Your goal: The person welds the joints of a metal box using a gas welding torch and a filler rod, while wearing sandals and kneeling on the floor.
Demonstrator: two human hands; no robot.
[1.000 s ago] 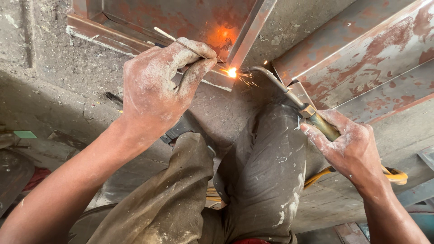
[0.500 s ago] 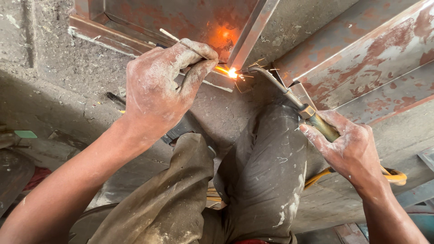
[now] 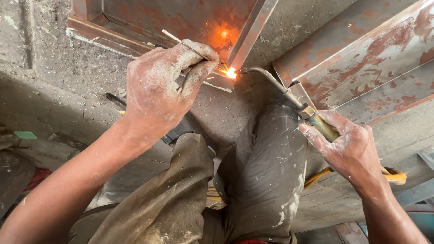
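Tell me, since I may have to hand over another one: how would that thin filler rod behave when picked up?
The filler rod, pinched in the left hand, looks thin and straight, so it is probably light and a little springy. Being round, it would likely roll on a flat surface. Its tip near the flame is surely hot.

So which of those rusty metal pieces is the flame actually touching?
The rusty frame at upper left: the bright flame sits at its lower corner. The rusty beams on the right lie apart, with no glow on them.

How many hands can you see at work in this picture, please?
2. The left hand pinches a thin filler rod near the glowing joint; the right hand grips the torch at lower right. No other hands show.
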